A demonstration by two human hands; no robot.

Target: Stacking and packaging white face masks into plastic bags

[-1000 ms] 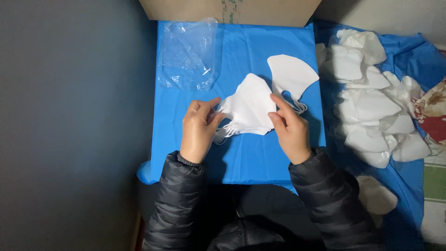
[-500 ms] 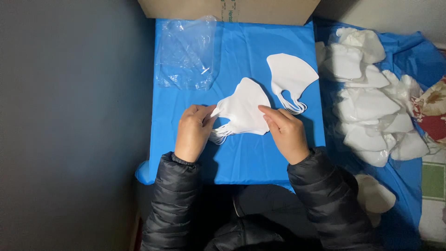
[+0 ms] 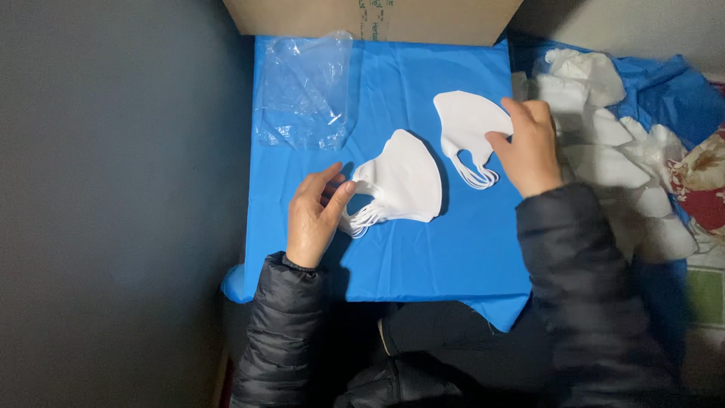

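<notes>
Item 1. Left hand (image 3: pixel 316 215), at 7 o'clock on the blue plastic-covered tabletop (image 3: pixel 408 257). Fingers (image 3: pixel 337 198) loosely curled and slightly spread, tips resting on the bunched ear loops of the near stack of white folded fabric face masks (image 3: pixel 402 180). They clamp nothing.

Item 2. The near stack, at the centre of the tabletop, lying flat. Its long axis runs from about 7 o'clock to 1 o'clock: the loops trail toward 7 o'clock under the left hand, and the rounded nose end points to 1 o'clock. It appears to hold several masks, since many loop strands show at the tail.

Item 3. Right hand (image 3: pixel 529 147), at 2 o'clock, well apart from the left. Fingers (image 3: pixel 502 142) pressed together, the tips laid on the right edge of a single white folded face mask (image 3: pixel 464 125). Whether the thumb is under the mask cannot be told.

Item 4. The single mask, just beyond the stack and not touching it. Its long axis runs roughly 11 o'clock to 5 o'clock, with the loops hanging toward 5 o'clock.

Handling note: the step is best done with the left fingers pinning the loops flat while the right takes one mask by its edge, not by its loops, so strands do not tangle.

Item 5. Crumpled clear plastic bag (image 3: pixel 306 94), at 11 o'clock.

Item 6. Heap of loose white masks (image 3: pixel 604 151), at 3 o'clock, off the tabletop.

Item 7. Brown cardboard box (image 3: pixel 377 17), at 12 o'clock.
</notes>
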